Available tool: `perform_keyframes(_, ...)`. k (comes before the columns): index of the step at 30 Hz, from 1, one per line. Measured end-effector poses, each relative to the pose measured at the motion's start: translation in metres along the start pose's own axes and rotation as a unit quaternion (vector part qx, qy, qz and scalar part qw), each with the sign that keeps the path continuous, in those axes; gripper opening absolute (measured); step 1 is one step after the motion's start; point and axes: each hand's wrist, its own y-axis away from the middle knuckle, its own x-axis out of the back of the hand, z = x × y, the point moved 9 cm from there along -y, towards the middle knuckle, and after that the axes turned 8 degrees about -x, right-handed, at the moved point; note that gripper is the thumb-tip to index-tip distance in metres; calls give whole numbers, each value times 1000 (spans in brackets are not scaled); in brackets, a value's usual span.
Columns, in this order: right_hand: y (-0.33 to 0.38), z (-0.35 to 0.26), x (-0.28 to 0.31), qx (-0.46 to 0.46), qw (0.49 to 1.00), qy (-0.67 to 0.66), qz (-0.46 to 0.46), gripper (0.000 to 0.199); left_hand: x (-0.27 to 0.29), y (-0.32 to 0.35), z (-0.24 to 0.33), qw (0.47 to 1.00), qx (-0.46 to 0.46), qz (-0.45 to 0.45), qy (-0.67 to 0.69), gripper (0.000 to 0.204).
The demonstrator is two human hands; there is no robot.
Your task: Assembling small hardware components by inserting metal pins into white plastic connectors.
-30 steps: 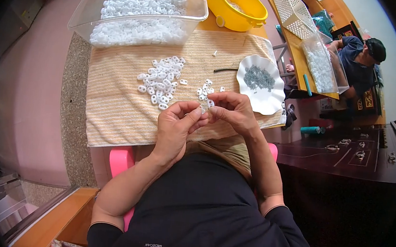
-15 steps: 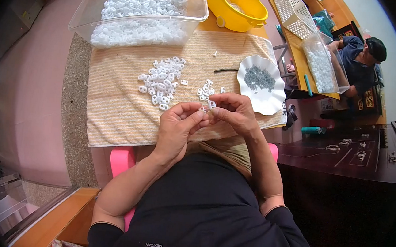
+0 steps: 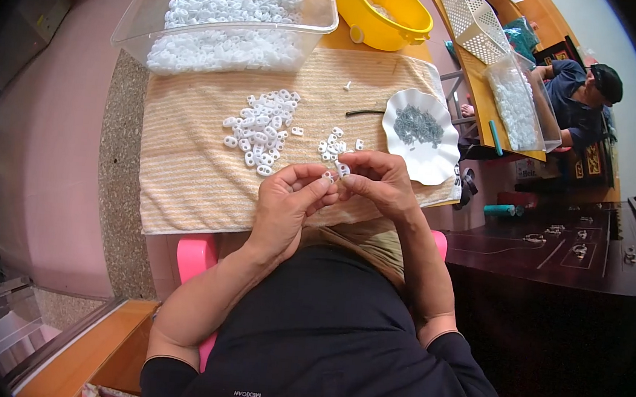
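My left hand (image 3: 284,202) and my right hand (image 3: 387,188) meet close together over the near edge of the towel. Thumb and fingers of the left pinch a small white plastic piece (image 3: 327,177). Between the right thumb and forefinger is a white two-hole plastic piece (image 3: 344,170). Whether the two pieces touch is too small to tell. Just beyond my fingers lies a small group of white pieces (image 3: 330,150). A larger heap of white two-hole pieces (image 3: 262,127) is to the left. Small greyish see-through pieces (image 3: 418,126) fill the middle of a white wavy-rimmed plate (image 3: 431,172) on the right.
A see-through bin (image 3: 320,17) full of white pieces and a yellow tub (image 3: 393,36) stand at the back. A thin black stick (image 3: 363,113) touches the plate's left side. The striped towel (image 3: 183,179) covers the table. Another person (image 3: 573,92) sits at a table, far right.
Both hands stay together in nearly the same place, pinching the white pieces. The view shifts very slightly; the heaps look the same.
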Motion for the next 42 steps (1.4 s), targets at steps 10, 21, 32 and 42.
perform_keyframes(10,1,2,0,-2,1000,2,-7,29,1,-1,-2,1000,6,-2,-3,15)
perform_keyframes(21,1,0,-1,8,1000,14,-10,28,1,-1,-2,1000,9,-5,-15,15)
perform_keyframes(32,2,3,1,13,1000,-2,-16,27,2,-1,-3,1000,13,-3,-15,15)
perform_keyframes(42,1,3,0,23,999,-11,-19,28,1,0,-3,1000,12,-2,-15,15)
